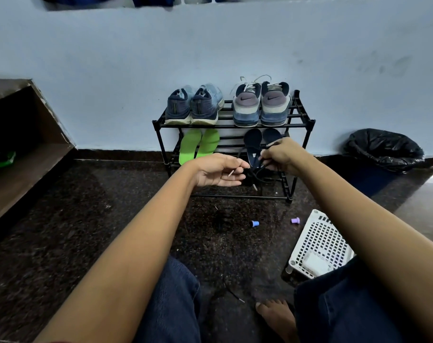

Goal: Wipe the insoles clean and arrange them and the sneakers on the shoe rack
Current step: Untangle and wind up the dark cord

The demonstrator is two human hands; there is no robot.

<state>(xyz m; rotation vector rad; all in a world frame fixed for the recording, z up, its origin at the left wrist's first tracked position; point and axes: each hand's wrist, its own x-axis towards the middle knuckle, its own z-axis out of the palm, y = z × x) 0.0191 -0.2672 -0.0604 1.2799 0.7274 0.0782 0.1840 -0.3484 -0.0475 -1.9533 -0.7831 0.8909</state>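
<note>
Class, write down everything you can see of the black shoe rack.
The shoe rack is a low black frame of thin bars, seemingly metal, with chunkier corner joints. It stands upright on the dark floor against the pale blue wall. Its top shelf carries two pairs of sneakers, heels outward: a blue pair left, a grey pair right. Below, green insoles and dark insoles lean.

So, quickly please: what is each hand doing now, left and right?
Left hand: pinches a lace tip between thumb and fingers.
Right hand: fingers curled, gripping a dark shoelace.
</note>
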